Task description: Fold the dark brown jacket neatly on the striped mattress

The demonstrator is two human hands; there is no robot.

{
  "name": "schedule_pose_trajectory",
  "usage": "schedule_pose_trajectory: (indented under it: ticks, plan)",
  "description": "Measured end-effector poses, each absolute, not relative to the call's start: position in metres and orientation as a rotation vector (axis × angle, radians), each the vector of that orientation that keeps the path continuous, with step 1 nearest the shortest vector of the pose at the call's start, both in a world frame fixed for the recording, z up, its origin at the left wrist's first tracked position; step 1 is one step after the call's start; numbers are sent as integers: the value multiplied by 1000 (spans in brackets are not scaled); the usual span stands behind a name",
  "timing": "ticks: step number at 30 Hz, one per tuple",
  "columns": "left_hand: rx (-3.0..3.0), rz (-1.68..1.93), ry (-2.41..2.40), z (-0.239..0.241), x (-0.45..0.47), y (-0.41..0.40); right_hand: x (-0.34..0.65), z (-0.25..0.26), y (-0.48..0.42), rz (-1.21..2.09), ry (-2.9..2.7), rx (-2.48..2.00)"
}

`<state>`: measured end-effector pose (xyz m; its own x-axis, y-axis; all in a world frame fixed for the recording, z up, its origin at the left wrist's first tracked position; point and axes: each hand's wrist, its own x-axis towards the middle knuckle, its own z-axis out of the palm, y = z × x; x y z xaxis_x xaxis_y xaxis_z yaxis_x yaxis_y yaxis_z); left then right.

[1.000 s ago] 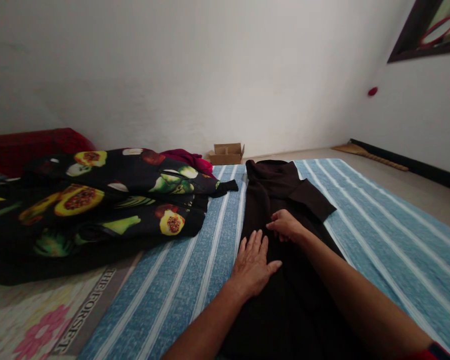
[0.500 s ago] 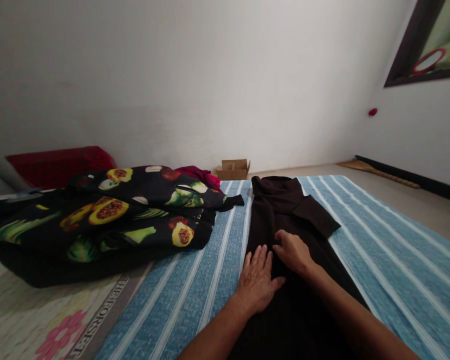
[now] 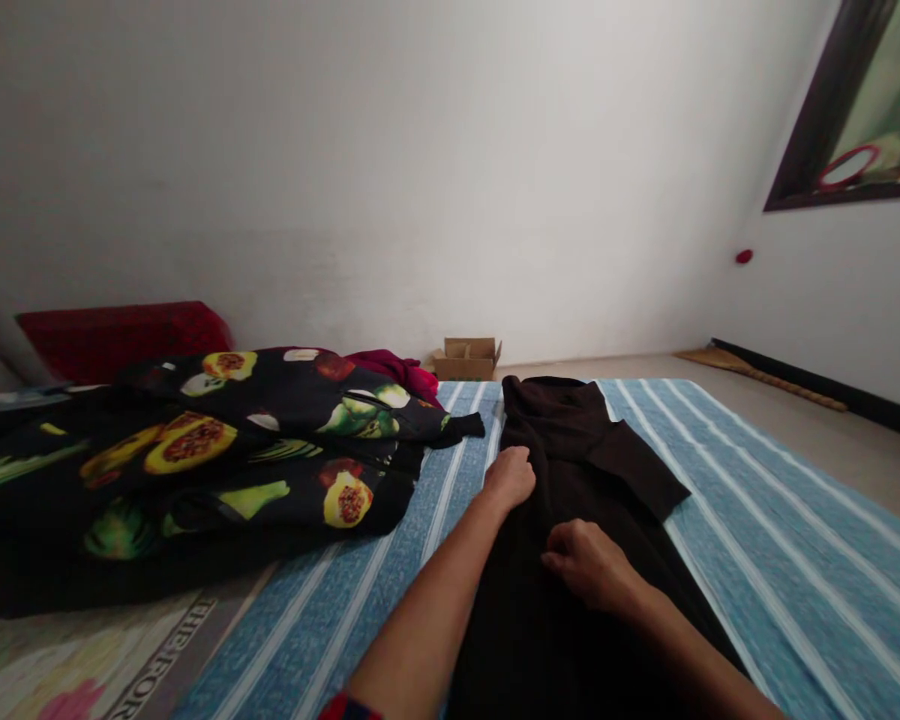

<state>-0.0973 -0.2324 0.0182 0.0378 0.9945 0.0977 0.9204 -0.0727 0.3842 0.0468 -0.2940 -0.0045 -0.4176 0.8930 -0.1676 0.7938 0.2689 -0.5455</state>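
A dark brown short-sleeved garment (image 3: 562,440) lies lengthwise on the blue striped bed cover, its collar end away from me and one sleeve spread to the right. At its left edge, my left hand (image 3: 511,478) is closed on the cloth. Lower down, over the middle of the garment, my right hand (image 3: 589,562) has its fingers curled together; whether cloth is pinched in them is hidden. To the left lies a black garment with fruit and vegetable prints (image 3: 270,450), its dark cuff pointing toward the brown one.
The blue striped cover (image 3: 750,500) extends to the right. A small open cardboard box (image 3: 466,360) stands beyond the far edge, by the wall. Behind the printed garment are magenta cloth (image 3: 401,372) and a red covered object (image 3: 127,340). A printed mat (image 3: 157,660) is at lower left.
My left hand, flat with spread fingers before, has moved farther up the garment's left edge and closed. My right hand has come nearer to me. The view has tilted slightly upward.
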Motion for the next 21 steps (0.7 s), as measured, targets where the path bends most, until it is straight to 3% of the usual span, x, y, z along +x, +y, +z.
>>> schedule_pose_trajectory:
  ticks: [3, 10, 21]
  plan:
    - [1973, 720, 2119, -2, -82, -198, 62, 6, -270, 751, -2313, -1566]
    - [1832, 961, 2197, -43, -76, -166, 92, 31, -161, 113, -2124, -1769]
    - [1836, 947, 2177, -57, -78, -168, 56, -16, -39, 208, -2315, -1747]
